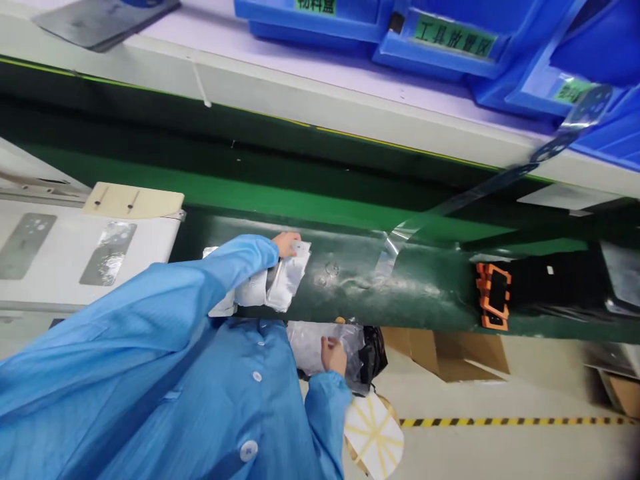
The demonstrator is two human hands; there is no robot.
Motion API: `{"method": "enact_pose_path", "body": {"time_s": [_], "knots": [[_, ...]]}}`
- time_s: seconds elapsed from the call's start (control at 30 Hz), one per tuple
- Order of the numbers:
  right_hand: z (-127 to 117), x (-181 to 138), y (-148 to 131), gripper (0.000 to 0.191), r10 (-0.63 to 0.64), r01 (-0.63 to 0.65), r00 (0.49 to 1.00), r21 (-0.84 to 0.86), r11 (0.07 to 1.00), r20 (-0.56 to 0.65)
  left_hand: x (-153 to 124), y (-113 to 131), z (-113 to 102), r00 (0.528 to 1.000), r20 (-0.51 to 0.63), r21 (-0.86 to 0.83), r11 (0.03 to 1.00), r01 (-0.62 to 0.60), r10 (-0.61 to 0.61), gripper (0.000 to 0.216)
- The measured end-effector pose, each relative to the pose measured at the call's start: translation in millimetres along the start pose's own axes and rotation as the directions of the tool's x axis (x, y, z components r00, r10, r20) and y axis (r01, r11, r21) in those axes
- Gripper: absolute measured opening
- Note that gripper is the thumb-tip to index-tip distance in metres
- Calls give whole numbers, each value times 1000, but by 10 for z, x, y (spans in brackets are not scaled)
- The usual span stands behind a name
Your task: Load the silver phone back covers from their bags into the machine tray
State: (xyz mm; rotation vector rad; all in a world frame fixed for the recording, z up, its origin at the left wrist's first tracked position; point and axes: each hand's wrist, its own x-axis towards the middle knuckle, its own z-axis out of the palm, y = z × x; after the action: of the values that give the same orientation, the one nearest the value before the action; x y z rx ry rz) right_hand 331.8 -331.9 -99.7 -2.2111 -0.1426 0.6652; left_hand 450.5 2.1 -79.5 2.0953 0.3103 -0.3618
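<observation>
My left hand (287, 243), in a blue sleeve, rests closed on a stack of white and silver pouches (280, 283) at the near edge of the green work surface (425, 293). Below the table edge, my right hand (333, 353) grips a clear plastic bag (313, 343), beside a black bag (374, 353). My blue coat fills the lower left.
An orange-framed black device (493, 295) lies at the right of the surface. A clear perforated film strip (500, 180) crosses it. A white tray (150, 240) with grey plates sits left. Blue bins (450, 40) line the shelf. Cardboard boxes (450, 353) and hazard tape (500, 421) mark the floor.
</observation>
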Motion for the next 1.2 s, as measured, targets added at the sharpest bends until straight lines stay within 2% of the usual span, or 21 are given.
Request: {"method": "enact_pose_path", "body": {"time_s": [0.1,0.17,0.2,0.27,0.33,0.43,0.5,0.57,0.6,0.67,0.7,0.73,0.77,0.8,0.87,0.9,0.93,1.03,1.07,1.1,1.2], "knots": [[114,394,-353,37,43,-50,984,-35,998,-174,-117,133,-294,994,-83,-162,983,-87,74,31],[240,656,-694,46,-9,4,984,-27,1000,-177,-379,172,-527,979,-178,-287,946,-151,102,34],[304,744,-887,52,-44,47,986,15,999,-162,-571,169,-642,968,-227,-364,913,-183,103,36],[437,782,-1305,60,-140,150,988,171,974,-69,-1058,119,-831,948,-311,-581,775,-247,68,40],[602,619,-1735,62,-273,225,957,345,912,99,-1625,23,-930,936,-351,-711,650,-267,1,42],[988,82,-2285,49,-447,263,808,444,856,383,-2469,-162,-886,899,-399,-831,486,-271,-182,38],[1294,-353,-2505,40,-483,233,712,477,847,510,-2968,-282,-765,896,-326,-933,257,-253,-301,37],[1526,-718,-2589,44,-480,167,627,496,852,613,-3402,-381,-606,941,-193,-979,-13,-205,-278,38],[1587,-837,-2599,47,-471,148,570,480,865,673,-3592,-422,-518,960,-154,-976,-113,-184,-236,39],[1597,-919,-2624,44,-425,194,405,377,905,810,-3912,-492,-332,975,-140,-962,-210,-176,-175,39],[1565,-891,-2661,36,-376,262,319,300,917,870,-4039,-524,-237,972,-155,-957,-219,-192,-175,38],[1527,-831,-2721,29,-320,350,261,220,910,911,-4143,-556,-146,969,-171,-953,-218,-208,-179,37],[1496,-758,-2803,30,-287,437,263,152,887,921,-4226,-589,-60,967,-183,-951,-217,-220,-179,37],[1483,-686,-2903,31,-306,500,327,111,859,894,-4289,-623,16,966,-193,-950,-215,-228,-172,37],[1527,-584,-3124,30,-431,569,469,110,815,770,-4366,-688,125,970,-197,-954,-200,-223,-141,40],[1583,-563,-3231,31,-491,587,494,141,797,718,-4385,-716,154,975,-190,-961,-181,-209,-117,41],[1650,-561,-3327,32,-526,602,473,176,779,706,-4396,-741,167,980,-178,-970,-152,-190,-89,41],[1831,-616,-3524,28,-502,639,311,213,739,807,-4400,-793,138,990,-142,-988,-67,-141,3,39],[1861,-636,-3563,27,-490,664,282,201,720,825,-4396,-804,116,991,-134,-990,-50,-133,22,39],[1873,-651,-3595,28,-493,699,277,179,693,825,-4390,-812,93,991,-129,-991,-37,-128,32,39],[1862,-656,-3688,24,-555,816,311,82,571,771,-4372,-810,24,991,-134,-990,-47,-134,7,42]]}}
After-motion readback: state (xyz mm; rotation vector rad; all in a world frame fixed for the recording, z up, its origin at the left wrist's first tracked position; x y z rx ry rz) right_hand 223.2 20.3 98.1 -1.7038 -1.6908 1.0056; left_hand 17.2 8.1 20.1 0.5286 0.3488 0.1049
